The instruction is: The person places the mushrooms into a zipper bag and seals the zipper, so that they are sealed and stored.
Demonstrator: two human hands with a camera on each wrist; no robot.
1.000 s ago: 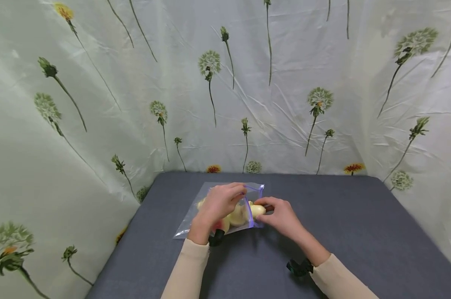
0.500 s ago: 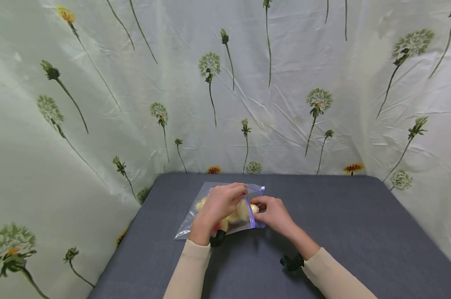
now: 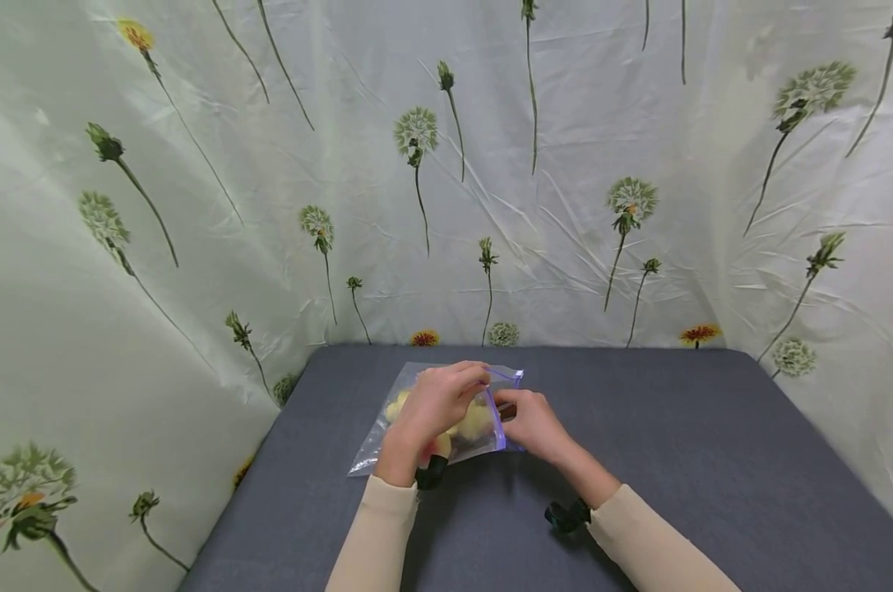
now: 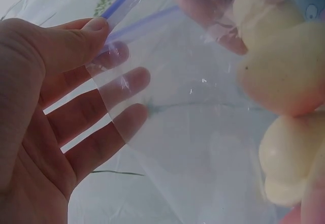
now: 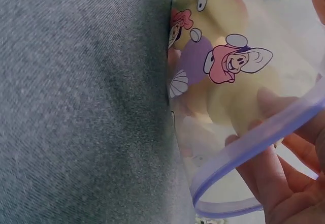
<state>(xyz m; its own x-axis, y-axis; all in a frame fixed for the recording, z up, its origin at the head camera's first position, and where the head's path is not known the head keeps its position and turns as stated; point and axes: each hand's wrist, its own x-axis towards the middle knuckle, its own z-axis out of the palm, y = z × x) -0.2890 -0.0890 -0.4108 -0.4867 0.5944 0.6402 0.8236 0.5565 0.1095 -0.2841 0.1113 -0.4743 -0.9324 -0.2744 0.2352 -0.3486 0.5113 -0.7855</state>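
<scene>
A clear zip bag [image 3: 376, 440] with a purple zip strip [image 3: 497, 423] lies on the table, its mouth held apart toward the right. My left hand [image 3: 435, 401] pinches the bag's upper rim between thumb and index finger. In the left wrist view, its other fingers [image 4: 124, 82] stretch out against the plastic. My right hand [image 3: 534, 423] reaches into the mouth, its fingers [image 5: 271, 173] around a smooth pale yellow, rounded thing [image 5: 246, 102]. More rounded yellow and pinkish things [image 4: 287, 148] are inside the bag; their kind is unclear through the plastic.
The dark grey tabletop [image 3: 661, 444] stretches around the bag on all sides. A pale curtain [image 3: 557, 164] printed with dandelions surrounds the back and sides. Cartoon figures [image 5: 236, 59] are printed on the bag. Each wrist carries a black camera mount [image 3: 568, 516].
My right hand has moved left, deeper into the bag mouth, carrying the pale yellow rounded thing inside. My left hand keeps its hold on the rim, almost in the same place.
</scene>
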